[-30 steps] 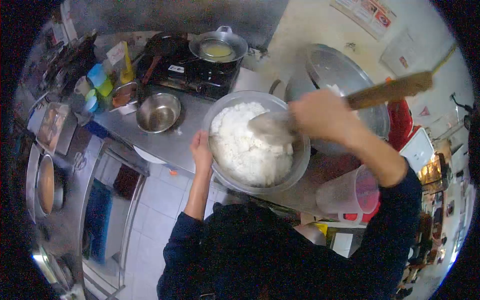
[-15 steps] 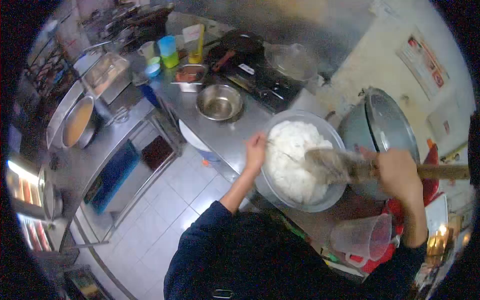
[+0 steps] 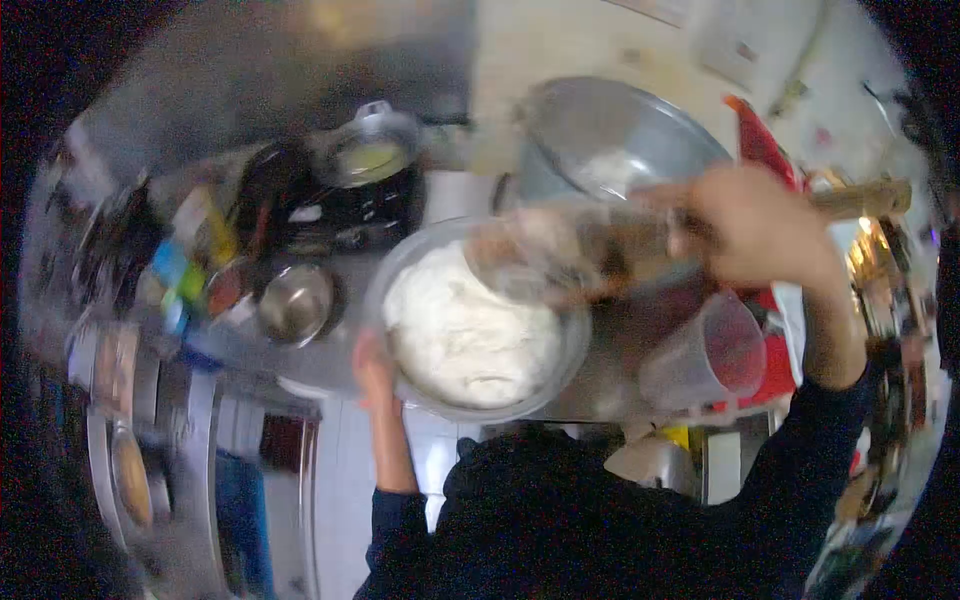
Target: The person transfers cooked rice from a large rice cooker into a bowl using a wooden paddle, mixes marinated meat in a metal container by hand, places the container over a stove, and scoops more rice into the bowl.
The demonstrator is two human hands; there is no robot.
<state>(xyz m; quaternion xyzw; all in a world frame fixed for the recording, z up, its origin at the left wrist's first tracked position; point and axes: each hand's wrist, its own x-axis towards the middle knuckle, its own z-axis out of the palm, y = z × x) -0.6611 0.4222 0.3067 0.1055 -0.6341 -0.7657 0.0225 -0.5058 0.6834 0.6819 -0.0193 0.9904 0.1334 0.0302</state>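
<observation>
A large round bowl [image 3: 578, 350] holds a white mass [image 3: 470, 330] that looks like cooked rice, its top fairly smooth. My left hand [image 3: 376, 372] grips the bowl's left rim, slightly blurred. Above the bowl's right side, my right hand [image 3: 745, 225] is closed round a big wooden paddle [image 3: 560, 255]. The paddle's broad end is smeared by motion and hangs over the rice; its handle sticks out to the right past my fist. Whether the blade touches the rice I cannot tell.
Behind the bowl stands a large grey pot [image 3: 560, 140] with white residue inside. A clear plastic jug [image 3: 705, 355] is at the right. A steel bowl [image 3: 297, 305] and a black stove [image 3: 345, 210] with a pan [image 3: 372, 158] are to the left.
My view has swung right, so the bowl appears further left. The paddle has lifted off the rice toward the big pot's side, and the rice surface looks flatter. My left hand stays at the rim.
</observation>
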